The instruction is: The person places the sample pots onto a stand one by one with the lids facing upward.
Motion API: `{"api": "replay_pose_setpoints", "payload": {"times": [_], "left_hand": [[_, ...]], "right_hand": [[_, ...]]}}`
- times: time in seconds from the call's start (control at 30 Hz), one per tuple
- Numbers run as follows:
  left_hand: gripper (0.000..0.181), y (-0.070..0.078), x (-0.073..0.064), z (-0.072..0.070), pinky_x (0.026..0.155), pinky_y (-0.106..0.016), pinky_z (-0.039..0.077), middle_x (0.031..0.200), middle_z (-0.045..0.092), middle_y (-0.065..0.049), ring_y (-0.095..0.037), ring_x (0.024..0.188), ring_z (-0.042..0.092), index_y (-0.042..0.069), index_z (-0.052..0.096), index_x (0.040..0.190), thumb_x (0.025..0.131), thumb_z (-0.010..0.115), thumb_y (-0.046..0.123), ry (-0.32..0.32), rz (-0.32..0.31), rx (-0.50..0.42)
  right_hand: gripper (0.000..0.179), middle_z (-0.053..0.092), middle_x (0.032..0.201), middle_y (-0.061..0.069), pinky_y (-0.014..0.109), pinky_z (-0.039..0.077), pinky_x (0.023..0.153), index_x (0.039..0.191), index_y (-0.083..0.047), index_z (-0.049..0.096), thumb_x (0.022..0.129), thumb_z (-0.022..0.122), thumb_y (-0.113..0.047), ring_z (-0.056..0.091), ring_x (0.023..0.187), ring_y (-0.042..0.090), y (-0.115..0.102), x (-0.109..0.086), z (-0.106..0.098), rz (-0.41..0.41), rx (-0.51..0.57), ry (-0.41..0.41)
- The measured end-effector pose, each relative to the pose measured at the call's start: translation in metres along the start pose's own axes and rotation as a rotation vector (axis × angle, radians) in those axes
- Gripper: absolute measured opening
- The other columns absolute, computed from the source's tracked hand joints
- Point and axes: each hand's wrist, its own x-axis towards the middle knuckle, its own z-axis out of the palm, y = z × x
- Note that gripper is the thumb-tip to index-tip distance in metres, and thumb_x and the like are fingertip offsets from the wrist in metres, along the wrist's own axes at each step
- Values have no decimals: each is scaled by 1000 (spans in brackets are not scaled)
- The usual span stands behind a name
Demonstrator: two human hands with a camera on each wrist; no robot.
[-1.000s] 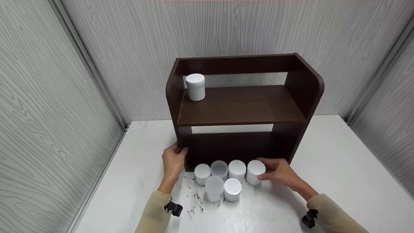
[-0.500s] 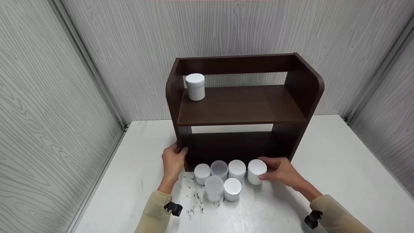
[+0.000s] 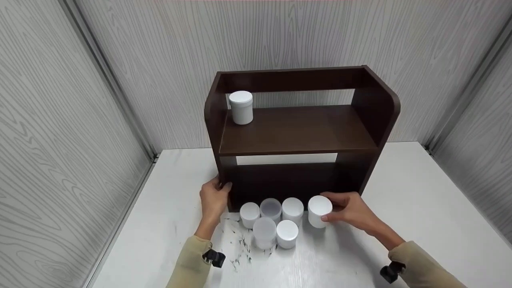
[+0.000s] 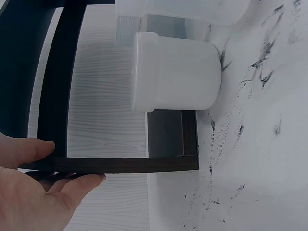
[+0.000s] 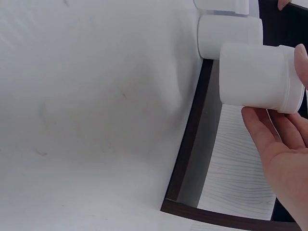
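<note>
My left hand (image 3: 214, 200) grips the lower left side panel of a dark brown wooden shelf unit (image 3: 298, 134); in the left wrist view, the thumb and fingers (image 4: 82, 187) lie on either side of its dark edge. With thumb and fingers, my right hand (image 3: 352, 212) holds a white lidded jar (image 3: 319, 216) upright before the unit's lower right part. The right wrist view shows the held jar (image 5: 255, 77) close to another white jar (image 5: 226, 36). Left of it stand a white jar (image 3: 293, 210), a translucent one (image 3: 271, 209) and another white jar (image 3: 250, 215).
A translucent jar (image 3: 264, 232) and a white jar (image 3: 287, 234) stand in front of that row. On the upper shelf's left end sits one white lidded jar (image 3: 241, 108). Dark scuffs mark the white table (image 3: 324, 264). Grey wood-patterned panels (image 3: 160, 52) enclose the table.
My right hand has shifted slightly right and up in the head view with the jar, widening the gap to the neighbouring jar. The left hand stays on the side panel.
</note>
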Motion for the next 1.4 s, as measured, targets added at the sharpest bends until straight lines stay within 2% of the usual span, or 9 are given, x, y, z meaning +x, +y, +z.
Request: {"api": "replay_pose_setpoints", "payload": {"times": [0.43,0.87,1.4], "left_hand": [[43,0,0,-1,96,-47,58,130,66,-32,-40,118,68,-14,60,138,99,66,3,12,1,1],[44,-1,0,1,97,-48,57,129,67,-31,-40,118,68,-14,60,138,98,67,5,17,-8,11],[45,-1,0,0,102,-49,54,133,65,-31,-40,123,65,-15,58,139,100,66,6,7,-20,10]], "right_hand": [[68,72,128,17,33,59,92,139,2,66,78,94,-9,71,115,26,-38,-5,2,-4,39,-23],[77,69,132,21,33,59,92,144,10,58,78,93,-6,71,116,25,-77,-9,7,12,77,-18],[74,72,129,18,35,60,91,140,6,63,74,95,-4,71,116,26,-124,-6,11,-16,84,-6]]}}
